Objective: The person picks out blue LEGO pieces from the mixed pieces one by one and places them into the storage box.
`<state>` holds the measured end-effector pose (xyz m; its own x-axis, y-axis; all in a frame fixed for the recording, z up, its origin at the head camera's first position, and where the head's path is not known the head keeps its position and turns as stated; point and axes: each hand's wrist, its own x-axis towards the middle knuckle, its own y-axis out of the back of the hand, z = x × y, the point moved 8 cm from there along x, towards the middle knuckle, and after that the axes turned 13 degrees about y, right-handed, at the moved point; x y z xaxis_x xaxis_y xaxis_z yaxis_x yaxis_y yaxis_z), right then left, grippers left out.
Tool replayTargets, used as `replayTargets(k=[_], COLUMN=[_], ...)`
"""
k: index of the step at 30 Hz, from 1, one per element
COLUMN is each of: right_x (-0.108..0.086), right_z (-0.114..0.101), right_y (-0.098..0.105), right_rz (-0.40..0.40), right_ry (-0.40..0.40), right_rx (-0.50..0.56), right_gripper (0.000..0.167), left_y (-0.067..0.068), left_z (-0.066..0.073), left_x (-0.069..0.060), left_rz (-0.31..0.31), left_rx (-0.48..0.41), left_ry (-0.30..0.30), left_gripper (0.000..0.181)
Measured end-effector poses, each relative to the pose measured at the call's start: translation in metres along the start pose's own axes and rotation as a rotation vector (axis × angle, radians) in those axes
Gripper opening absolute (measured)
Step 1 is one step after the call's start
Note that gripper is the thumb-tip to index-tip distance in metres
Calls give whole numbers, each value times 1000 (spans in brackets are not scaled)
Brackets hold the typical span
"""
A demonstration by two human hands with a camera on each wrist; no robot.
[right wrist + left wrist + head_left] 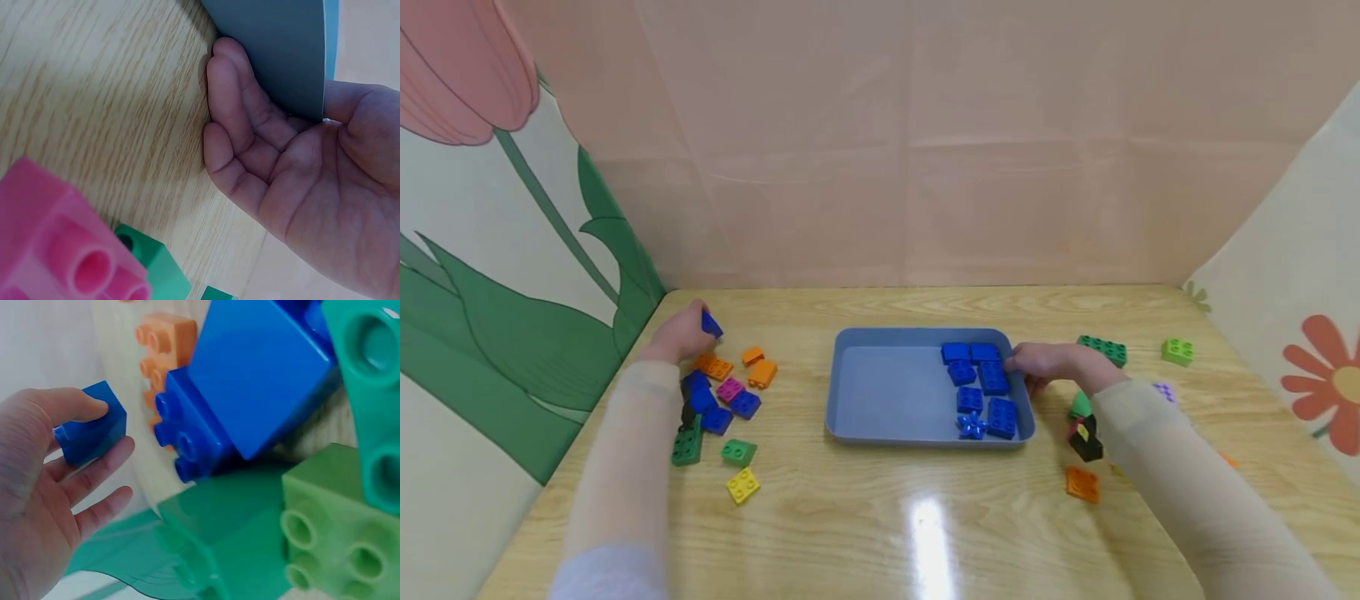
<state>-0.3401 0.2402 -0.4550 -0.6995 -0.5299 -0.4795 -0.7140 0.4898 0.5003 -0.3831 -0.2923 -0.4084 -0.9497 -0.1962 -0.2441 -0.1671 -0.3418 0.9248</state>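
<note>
My left hand [683,333] pinches a blue toy brick [97,422] between thumb and fingers, above the far left of the table. Below it lie an orange brick [713,367] and a heap of blue bricks [700,398]. At the right wall of a grey-blue tray [887,440], my right hand [1051,363] grips the rim, thumb inside and fingers curled against the outside, as the right wrist view shows. Several blue bricks [992,379] and a blue star-shaped piece [972,426] lie in the tray's right half.
Left of the tray are a pink brick [730,389], a green brick [739,452] and a yellow brick [742,486]. To its right lie a dark green brick [1102,350], a lime brick [1177,351], a black piece [1086,440] and an orange brick [1082,484].
</note>
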Motion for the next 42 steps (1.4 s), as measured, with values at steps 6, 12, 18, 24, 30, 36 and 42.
replayTargets(k=[6, 12, 18, 24, 30, 36, 42], right_x=[0, 0, 0, 2, 6, 6, 6], right_z=[-2, 2, 1, -2, -4, -4, -5], right_y=[2, 2, 1, 0, 0, 0, 2], right_rz=[-12, 1, 4, 1, 0, 3, 25], right_ry=[9, -1, 2, 8, 18, 16, 13], right_rx=[-15, -1, -9, -21, -43, -44, -55], right_gripper=[42, 40, 41, 42, 42, 40, 40], left_y=[7, 8, 3, 2, -8, -31, -56], left_z=[26, 64, 112, 156, 189, 228, 263], left_x=[-6, -17, -32, -54, -68, -85, -97], left_rz=[53, 75, 88, 128, 122, 51, 65], left_rx=[5, 8, 39, 74, 101, 181, 339], left_ry=[-122, -245, -350, -505, -624, -695, -792], left_gripper=[53, 54, 56, 53, 53, 55, 55])
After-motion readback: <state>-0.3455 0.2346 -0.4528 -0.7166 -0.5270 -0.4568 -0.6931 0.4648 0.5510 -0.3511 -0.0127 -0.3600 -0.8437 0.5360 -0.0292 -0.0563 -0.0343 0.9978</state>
